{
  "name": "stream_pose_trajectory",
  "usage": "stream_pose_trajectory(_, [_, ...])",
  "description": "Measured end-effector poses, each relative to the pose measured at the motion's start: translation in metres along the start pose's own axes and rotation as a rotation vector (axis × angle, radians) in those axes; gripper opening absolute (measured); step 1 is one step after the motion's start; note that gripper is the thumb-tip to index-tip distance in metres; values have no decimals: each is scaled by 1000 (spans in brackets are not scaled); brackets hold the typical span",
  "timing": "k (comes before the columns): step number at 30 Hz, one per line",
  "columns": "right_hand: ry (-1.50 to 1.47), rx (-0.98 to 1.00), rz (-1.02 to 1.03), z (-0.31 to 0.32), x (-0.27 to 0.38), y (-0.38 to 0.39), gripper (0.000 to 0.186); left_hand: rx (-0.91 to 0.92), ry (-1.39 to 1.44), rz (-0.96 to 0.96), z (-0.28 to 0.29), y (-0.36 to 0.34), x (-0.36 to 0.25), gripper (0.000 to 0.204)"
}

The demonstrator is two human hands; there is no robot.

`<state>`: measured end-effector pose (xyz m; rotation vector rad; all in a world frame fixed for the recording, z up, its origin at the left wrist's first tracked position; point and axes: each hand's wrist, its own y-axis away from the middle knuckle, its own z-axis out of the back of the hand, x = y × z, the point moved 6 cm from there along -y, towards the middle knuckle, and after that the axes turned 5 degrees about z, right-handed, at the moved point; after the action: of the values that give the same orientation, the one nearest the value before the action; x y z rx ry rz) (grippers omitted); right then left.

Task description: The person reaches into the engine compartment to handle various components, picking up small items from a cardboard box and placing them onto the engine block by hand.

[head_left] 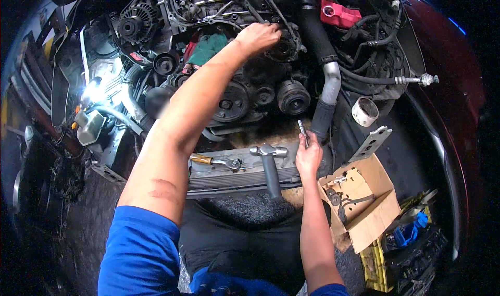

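My left hand reaches into the upper right part of the open engine, its fingers curled at the edge of the metal housing; what is in them is hidden. My right hand grips a short silver metal rod, held upright below a round pulley. Just left of it, a hammer with a grey handle and a ratchet with a yellow handle lie on the front crossmember. Green and red cloths are tucked into the engine.
A cardboard box of parts sits at lower right, over yellow and blue items. A white cup, metal bracket, hose and red part are at right. A bright lamp shines at left, beside a translucent reservoir.
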<state>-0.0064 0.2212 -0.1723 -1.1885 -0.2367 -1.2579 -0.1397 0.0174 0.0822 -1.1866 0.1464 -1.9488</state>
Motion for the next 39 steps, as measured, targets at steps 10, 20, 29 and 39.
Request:
stream_pose_trajectory(10, [17,-8,16,2,4,0,31,48,-47,6,-4,1,-3,32])
stream_pose_trajectory(20, [-10,-12,13,3,6,0,30,-5,-3,-28,-2,3,-3,28])
stream_pose_trajectory(29, [18,2,-36,1,-2,-1,31,-121,-41,-14,7,5,-7,28])
stream_pose_trajectory(39, [-36,-7,-1,-1,1,1,28,-60,-97,-34,2,8,-4,28])
